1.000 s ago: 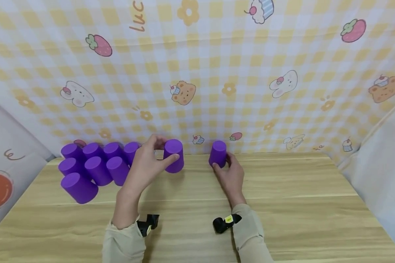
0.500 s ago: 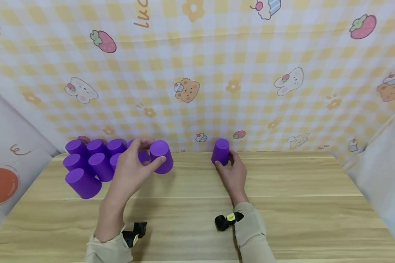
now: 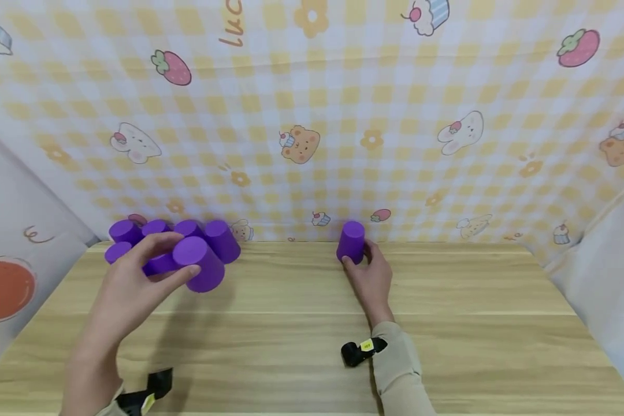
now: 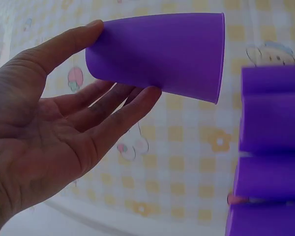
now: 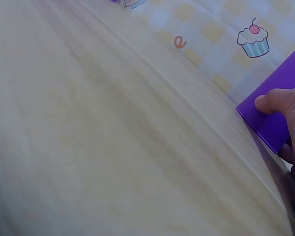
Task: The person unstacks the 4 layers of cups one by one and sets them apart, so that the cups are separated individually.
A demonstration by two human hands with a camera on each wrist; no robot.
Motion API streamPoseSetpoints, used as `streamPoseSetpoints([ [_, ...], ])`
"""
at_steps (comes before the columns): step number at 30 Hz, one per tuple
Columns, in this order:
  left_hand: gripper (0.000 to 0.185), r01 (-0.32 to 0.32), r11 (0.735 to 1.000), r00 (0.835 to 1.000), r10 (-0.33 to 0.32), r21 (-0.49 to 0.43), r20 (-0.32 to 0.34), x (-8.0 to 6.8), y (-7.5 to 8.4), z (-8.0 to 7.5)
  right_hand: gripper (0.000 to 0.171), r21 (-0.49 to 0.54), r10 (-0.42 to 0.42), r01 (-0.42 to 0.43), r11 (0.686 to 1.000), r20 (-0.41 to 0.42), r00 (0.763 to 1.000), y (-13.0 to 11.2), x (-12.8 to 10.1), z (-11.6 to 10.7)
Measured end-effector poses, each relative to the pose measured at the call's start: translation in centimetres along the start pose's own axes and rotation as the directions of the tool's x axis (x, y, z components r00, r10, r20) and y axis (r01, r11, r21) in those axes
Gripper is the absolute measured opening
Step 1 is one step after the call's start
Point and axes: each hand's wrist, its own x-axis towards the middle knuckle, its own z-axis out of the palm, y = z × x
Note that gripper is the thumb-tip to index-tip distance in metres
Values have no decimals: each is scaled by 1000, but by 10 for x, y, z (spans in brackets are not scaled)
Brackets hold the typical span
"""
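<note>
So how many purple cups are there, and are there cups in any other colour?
grouped purple cups: 6 showing; more may hide behind the left hand
tilted purple cup, held by the left hand: 1
lone purple cup, held by the right hand: 1
Cups in other colours: 0
Total: 8 cups in view
</note>
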Motion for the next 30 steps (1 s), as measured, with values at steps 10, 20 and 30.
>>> streamPoseSetpoints([
  [10,56,53,996,993,-60,74,105,-9,-25,-16,56,-2,-2,2,1000,-4,1000,6,2,-5],
  [20,67,93,979,973,-128,182,193,-5,-45,-19,58,12,18,-18,1000,9,1000,1,2,-4],
  [30,59,69,968,985,-104,243,134,-2,-60,-13,57,11,6,-6,1000,8,1000,0,1,1],
])
